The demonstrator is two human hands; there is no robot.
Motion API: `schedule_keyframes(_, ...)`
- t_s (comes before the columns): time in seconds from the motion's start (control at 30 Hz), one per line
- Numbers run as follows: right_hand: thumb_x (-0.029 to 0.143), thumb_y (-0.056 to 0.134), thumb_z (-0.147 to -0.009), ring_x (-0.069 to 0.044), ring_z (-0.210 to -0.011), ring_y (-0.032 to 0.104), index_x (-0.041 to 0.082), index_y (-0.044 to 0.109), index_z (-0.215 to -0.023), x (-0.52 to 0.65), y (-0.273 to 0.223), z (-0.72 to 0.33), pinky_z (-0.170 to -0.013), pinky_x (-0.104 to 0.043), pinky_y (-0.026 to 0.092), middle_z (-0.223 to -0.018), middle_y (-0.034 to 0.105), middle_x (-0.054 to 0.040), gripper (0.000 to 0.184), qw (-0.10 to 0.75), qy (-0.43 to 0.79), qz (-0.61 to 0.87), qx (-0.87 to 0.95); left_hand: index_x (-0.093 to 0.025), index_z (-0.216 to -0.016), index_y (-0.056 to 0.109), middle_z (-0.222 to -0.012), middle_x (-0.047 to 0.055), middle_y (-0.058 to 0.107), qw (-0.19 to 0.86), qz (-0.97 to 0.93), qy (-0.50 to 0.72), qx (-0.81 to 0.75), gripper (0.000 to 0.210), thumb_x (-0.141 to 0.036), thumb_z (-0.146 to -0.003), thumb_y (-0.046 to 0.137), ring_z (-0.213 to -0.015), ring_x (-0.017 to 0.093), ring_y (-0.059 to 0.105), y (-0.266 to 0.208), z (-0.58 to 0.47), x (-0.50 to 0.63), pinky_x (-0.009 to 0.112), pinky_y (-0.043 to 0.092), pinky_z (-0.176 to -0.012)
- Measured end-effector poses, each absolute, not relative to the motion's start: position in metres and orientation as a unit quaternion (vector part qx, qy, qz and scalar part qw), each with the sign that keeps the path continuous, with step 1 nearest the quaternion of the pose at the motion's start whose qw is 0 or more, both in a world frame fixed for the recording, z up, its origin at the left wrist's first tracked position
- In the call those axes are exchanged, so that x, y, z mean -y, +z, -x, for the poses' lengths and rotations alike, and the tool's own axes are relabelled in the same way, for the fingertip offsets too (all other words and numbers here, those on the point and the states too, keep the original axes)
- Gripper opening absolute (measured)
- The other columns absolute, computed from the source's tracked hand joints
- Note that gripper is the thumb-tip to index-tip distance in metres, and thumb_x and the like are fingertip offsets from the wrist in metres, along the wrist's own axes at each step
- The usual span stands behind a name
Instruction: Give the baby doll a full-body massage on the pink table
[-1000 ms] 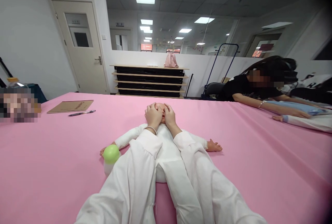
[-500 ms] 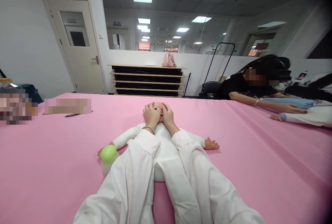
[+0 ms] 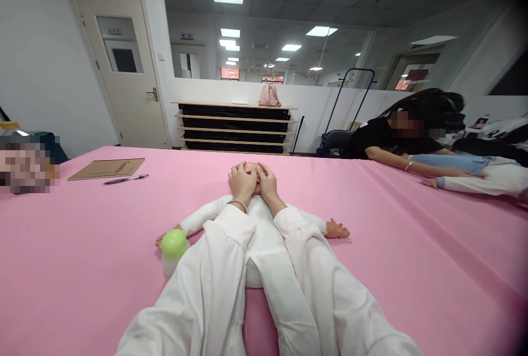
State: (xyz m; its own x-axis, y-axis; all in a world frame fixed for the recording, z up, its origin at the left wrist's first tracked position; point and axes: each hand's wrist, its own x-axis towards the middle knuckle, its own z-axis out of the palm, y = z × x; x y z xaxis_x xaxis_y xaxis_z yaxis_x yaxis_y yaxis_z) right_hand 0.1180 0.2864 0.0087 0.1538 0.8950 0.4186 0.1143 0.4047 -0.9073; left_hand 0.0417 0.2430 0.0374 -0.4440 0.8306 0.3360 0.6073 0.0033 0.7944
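Note:
A baby doll (image 3: 260, 226) in white clothing lies on its back on the pink-covered table, head away from me and arms spread to both sides. My left hand (image 3: 242, 181), with a beaded bracelet at the wrist, cups the left side of the doll's head, fingers curled over it. Against the other side, my right hand (image 3: 267, 182) is wrapped in the same way. Between the hands only a strip of the doll's face shows. Beside the doll's hand on the left stands a bottle (image 3: 174, 245) with a green cap, partly hidden by my sleeve.
A brown notebook (image 3: 106, 168) and a pen (image 3: 126, 179) lie at the far left of the pink cover (image 3: 94, 268). At right, a co-worker (image 3: 379, 136) in black leans over another doll (image 3: 474, 182). Behind the table is a shelf (image 3: 235, 125) bearing a pink backpack (image 3: 269, 94).
My hands stay around the doll's head with hardly any movement. At right, the co-worker's doll has shifted slightly left. The view has moved very slightly.

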Motion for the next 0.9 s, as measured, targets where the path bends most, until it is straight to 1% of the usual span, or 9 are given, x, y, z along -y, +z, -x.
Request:
schedule_keyframes(0.1,0.030,0.037,-0.078,-0.018,-0.106,0.053,0.015,0.059,-0.107,-0.2867,0.0103,-0.1172,-0.096,-0.033,0.039,-0.116,0.058,-0.0079,0.040,0.613,0.312,0.460,0.562,-0.025,-0.122,0.051,-0.126,0.006,0.048,0.115,-0.506,0.486,-0.703,0.042,-0.038,-0.084,0.037,-0.113,0.025,0.045,0.0377,-0.0422,-0.2436,0.039,0.037,-0.098)
schedule_keyframes(0.17,0.026,0.033,-0.077,-0.016,-0.100,0.055,0.015,0.060,-0.107,-0.2864,0.0107,-0.1172,-0.093,-0.032,0.040,-0.113,0.060,-0.0069,0.042,0.607,0.310,0.474,0.557,-0.026,-0.122,0.051,-0.126,0.005,0.048,0.117,-0.504,0.487,-0.704,0.041,-0.033,-0.086,0.032,-0.113,0.024,0.045,0.0379,-0.0421,-0.2435,0.039,0.037,-0.098)
schedule_keyframes(0.23,0.025,0.035,-0.076,-0.016,-0.099,0.055,0.017,0.059,-0.107,-0.2862,0.0099,-0.1177,-0.092,-0.031,0.041,-0.112,0.060,-0.0055,0.041,0.609,0.312,0.474,0.555,-0.026,-0.123,0.050,-0.126,0.005,0.048,0.119,-0.508,0.483,-0.703,0.041,-0.032,-0.085,0.035,-0.113,0.023,0.045,0.0381,-0.0418,-0.2432,0.037,0.037,-0.098)
schedule_keyframes(0.37,0.030,0.047,-0.072,-0.018,-0.106,0.052,0.018,0.059,-0.106,-0.2868,0.0066,-0.1189,-0.097,-0.032,0.038,-0.115,0.059,-0.0049,0.038,0.620,0.309,0.450,0.564,-0.025,-0.124,0.049,-0.127,0.005,0.047,0.118,-0.519,0.476,-0.700,0.046,-0.035,-0.079,0.045,-0.114,0.024,0.044,0.0380,-0.0415,-0.2424,0.036,0.036,-0.099)
schedule_keyframes(0.5,0.036,0.051,-0.072,-0.019,-0.107,0.052,0.017,0.058,-0.107,-0.2875,0.0056,-0.1191,-0.097,-0.034,0.038,-0.115,0.059,-0.0063,0.040,0.618,0.308,0.448,0.568,-0.024,-0.125,0.048,-0.127,0.006,0.047,0.118,-0.521,0.480,-0.696,0.049,-0.041,-0.079,0.047,-0.115,0.025,0.044,0.0377,-0.0417,-0.2427,0.037,0.036,-0.099)
schedule_keyframes(0.6,0.035,0.046,-0.075,-0.019,-0.106,0.052,0.017,0.058,-0.108,-0.2878,0.0064,-0.1186,-0.097,-0.033,0.038,-0.115,0.059,-0.0066,0.040,0.612,0.310,0.453,0.569,-0.024,-0.124,0.050,-0.127,0.006,0.048,0.113,-0.517,0.481,-0.699,0.046,-0.041,-0.081,0.043,-0.114,0.025,0.044,0.0373,-0.0418,-0.2433,0.037,0.037,-0.098)
schedule_keyframes(0.73,0.025,0.034,-0.075,-0.016,-0.104,0.052,0.017,0.060,-0.105,-0.2890,0.0073,-0.1181,-0.096,-0.031,0.039,-0.112,0.060,-0.0044,0.040,0.613,0.299,0.472,0.558,-0.025,-0.123,0.051,-0.127,0.005,0.048,0.113,-0.510,0.481,-0.704,0.041,-0.034,-0.086,0.034,-0.114,0.023,0.045,0.0370,-0.0416,-0.2444,0.036,0.036,-0.099)
schedule_keyframes(0.9,0.023,0.033,-0.075,-0.016,-0.105,0.052,0.017,0.060,-0.105,-0.2905,0.0071,-0.1183,-0.096,-0.031,0.038,-0.113,0.060,-0.0038,0.041,0.613,0.298,0.474,0.558,-0.026,-0.122,0.051,-0.127,0.005,0.048,0.117,-0.508,0.481,-0.705,0.040,-0.030,-0.087,0.031,-0.115,0.022,0.045,0.0374,-0.0410,-0.2448,0.035,0.035,-0.100)
